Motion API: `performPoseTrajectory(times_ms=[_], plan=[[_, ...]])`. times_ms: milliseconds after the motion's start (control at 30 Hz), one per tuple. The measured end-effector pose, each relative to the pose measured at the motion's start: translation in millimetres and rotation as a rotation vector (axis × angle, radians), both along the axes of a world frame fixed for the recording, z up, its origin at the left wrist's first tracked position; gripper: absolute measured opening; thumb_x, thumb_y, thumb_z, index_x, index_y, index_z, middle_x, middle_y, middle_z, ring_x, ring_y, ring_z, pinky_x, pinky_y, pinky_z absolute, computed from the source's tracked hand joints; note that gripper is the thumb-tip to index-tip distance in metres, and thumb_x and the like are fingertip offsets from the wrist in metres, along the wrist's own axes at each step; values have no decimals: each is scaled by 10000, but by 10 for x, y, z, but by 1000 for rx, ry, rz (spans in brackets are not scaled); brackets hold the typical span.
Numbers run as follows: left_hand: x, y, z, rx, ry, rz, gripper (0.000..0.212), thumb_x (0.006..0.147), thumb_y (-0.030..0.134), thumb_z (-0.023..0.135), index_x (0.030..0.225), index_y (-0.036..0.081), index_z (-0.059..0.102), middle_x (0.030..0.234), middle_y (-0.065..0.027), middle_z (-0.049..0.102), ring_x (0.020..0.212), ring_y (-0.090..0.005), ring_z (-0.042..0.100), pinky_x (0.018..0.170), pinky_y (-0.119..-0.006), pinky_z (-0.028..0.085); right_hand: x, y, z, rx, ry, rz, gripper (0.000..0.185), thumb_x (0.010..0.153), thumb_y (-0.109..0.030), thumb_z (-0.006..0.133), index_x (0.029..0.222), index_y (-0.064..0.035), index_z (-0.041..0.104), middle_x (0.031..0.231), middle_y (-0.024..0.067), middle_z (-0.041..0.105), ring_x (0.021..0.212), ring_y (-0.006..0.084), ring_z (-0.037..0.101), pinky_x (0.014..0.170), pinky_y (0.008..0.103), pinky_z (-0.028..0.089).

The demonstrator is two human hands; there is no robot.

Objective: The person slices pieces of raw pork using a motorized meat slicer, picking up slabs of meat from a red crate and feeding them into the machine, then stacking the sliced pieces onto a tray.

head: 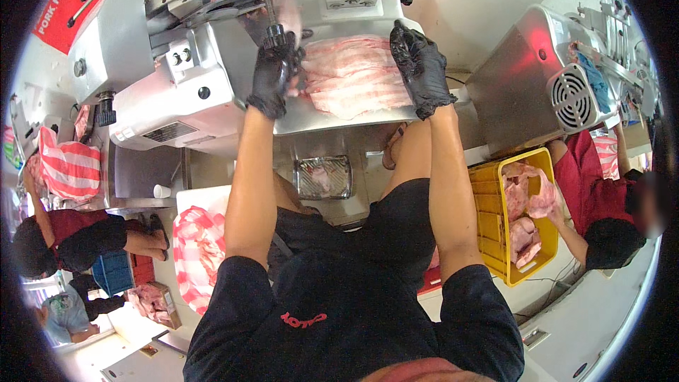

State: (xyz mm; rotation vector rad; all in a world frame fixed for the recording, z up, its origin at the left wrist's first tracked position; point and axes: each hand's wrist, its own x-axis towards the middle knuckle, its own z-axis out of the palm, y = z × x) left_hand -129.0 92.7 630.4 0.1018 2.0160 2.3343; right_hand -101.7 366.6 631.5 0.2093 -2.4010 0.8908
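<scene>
A stack of thin, pale pink meat slices (355, 74) lies on the metal tray (318, 123) of a meat slicer (175, 90). My left hand (271, 77), in a black glove, is at the stack's left side, just below a black knob (274, 36). Blurred pink meat (289, 16) shows beside its fingers, and I cannot tell whether they grip it. My right hand (424, 71), also black-gloved, rests against the stack's right edge with its fingers curled in. Nothing shows inside that hand. The slicer's upper parts run off the top of the view.
At right stands another slicer (573, 98); below it, a person (599, 196) handles meat in a yellow crate (485, 223). Striped plastic with meat (199, 254) lies at lower left. A foil-like tray (322, 178) sits under the slicer. Another person (79, 233) works at far left.
</scene>
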Motion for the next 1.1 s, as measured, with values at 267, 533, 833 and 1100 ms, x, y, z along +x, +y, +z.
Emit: performPoseTrajectory(times_ms=[267,533,833,1100], plan=[[477,612,-58,-1238,996,28,739,896,599,614,1441,112,505,1494,-212,435,1399,-420,386,1140,-583,279,-134,91,-192,-715,-65,203,488,1047,-397,523,1392,-55,567,1115,154,684,980,197,606,885,365,492],[-342,414,-52,-371,592,460,553,903,445,585,1302,64,540,1303,-235,539,1258,-432,475,1076,-525,356,-236,-38,-331,224,35,383,473,1012,-259,559,1404,2,513,1411,164,552,1316,274,524,1115,384,402],[-1309,679,-51,-61,480,725,243,870,80,586,1084,-5,664,1044,-235,682,1014,-403,646,908,-436,520,-365,251,-522,42,-43,517,469,1077,-243,467,1450,41,460,1470,189,516,1385,304,449,1166,421,345],[-1492,644,-281,-254,459,939,248,889,27,520,1097,5,653,1092,-243,644,1080,-423,609,943,-466,490,-234,139,-362,267,-39,400,481,1091,-240,404,1506,3,399,1518,157,482,1410,301,421,1184,434,319]])
